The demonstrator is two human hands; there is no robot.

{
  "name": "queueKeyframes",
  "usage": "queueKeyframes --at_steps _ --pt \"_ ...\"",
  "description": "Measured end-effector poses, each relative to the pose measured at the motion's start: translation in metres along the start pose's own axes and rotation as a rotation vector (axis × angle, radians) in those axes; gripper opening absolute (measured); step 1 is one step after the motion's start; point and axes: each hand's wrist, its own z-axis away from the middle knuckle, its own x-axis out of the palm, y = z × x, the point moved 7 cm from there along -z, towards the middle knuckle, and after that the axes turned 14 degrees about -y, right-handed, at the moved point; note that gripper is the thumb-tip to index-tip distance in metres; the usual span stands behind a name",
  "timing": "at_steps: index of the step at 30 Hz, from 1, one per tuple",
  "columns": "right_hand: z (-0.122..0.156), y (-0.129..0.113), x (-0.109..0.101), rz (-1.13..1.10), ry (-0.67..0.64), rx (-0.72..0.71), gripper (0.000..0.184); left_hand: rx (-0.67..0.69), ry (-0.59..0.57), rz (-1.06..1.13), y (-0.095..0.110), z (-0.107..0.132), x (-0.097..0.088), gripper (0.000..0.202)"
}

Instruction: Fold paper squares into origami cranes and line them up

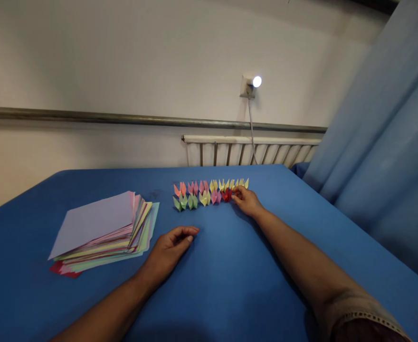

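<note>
Two rows of folded paper cranes stand on the blue table point(216, 285). The front row has green cranes point(193, 201), a yellow crane point(204, 198), a pink crane point(215, 196) and, at its right end, a red paper crane point(226, 194). Behind them are an orange crane point(180, 189), pink ones point(192, 187) and several pale yellow ones point(223, 184). The fingers of my right hand point(247, 199) are closed on the red crane's right side, partly covering it. My left hand point(171, 244) rests nearer me with its fingers stretched out, holding nothing.
Left of my left hand lies a thick stack of coloured paper point(102, 216), a lilac sheet on top. Behind the table are a wall rail point(123, 117), a white barred frame point(230, 139) and a lit plug point(256, 81) with a cord. A blue curtain point(383, 156) hangs at right.
</note>
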Motion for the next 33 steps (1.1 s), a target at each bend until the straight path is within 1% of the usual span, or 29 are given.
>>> queueKeyframes --at_steps 2,7,11,20,33 --pt "-0.002 0.001 0.003 -0.023 -0.009 -0.004 0.018 0.001 0.003 -0.006 0.000 0.000 0.000 0.025" --pt "-0.008 0.008 0.010 -0.096 -0.038 -0.002 0.008 0.002 0.003 -0.008 -0.001 -0.001 0.000 0.026" --pt "-0.010 0.011 0.010 -0.160 -0.033 0.010 0.006 0.010 -0.012 -0.021 -0.002 -0.001 0.000 0.025" --pt "-0.010 0.008 0.008 -0.208 -0.027 0.027 0.005 -0.006 0.006 -0.015 0.000 0.000 0.001 0.028" --pt "-0.010 0.016 0.010 -0.194 -0.006 0.027 0.010 0.005 -0.015 -0.016 0.001 0.000 0.001 0.024"
